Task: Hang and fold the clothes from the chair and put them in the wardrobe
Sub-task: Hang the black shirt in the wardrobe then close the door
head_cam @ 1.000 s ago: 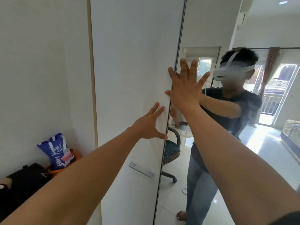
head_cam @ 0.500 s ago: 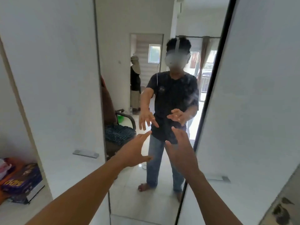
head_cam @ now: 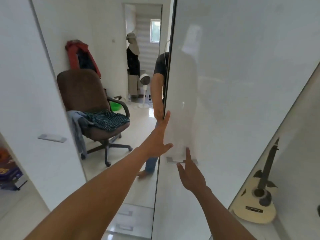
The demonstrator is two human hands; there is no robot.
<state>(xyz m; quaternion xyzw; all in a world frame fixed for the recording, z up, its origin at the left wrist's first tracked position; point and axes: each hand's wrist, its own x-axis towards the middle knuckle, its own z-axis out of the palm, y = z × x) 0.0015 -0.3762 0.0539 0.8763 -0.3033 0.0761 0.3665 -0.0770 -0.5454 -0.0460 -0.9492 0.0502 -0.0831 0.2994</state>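
The wardrobe's middle panel is a mirror (head_cam: 110, 49). It reflects a brown office chair (head_cam: 83, 90) with a striped garment (head_cam: 109, 119) on the seat, a grey-blue garment (head_cam: 78, 125) hanging off its side and a red garment (head_cam: 76, 51) over the backrest. My left hand (head_cam: 160, 137) lies flat with fingers spread on the left edge of the white right door (head_cam: 233, 84). My right hand (head_cam: 189, 173) is open, its fingers touching that door's metal handle (head_cam: 174, 161). Neither hand holds anything.
A white left door (head_cam: 34, 101) with a handle (head_cam: 52, 138) stands beside the mirror. A pale acoustic guitar (head_cam: 256, 203) leans at the right of the wardrobe. A colourful box (head_cam: 8, 170) lies at the lower left. The mirror also shows a fan and a doorway.
Both hands have moved right, from in front of the mirror to the right door's edge and handle. My reflection has slid mostly out of sight behind that door.
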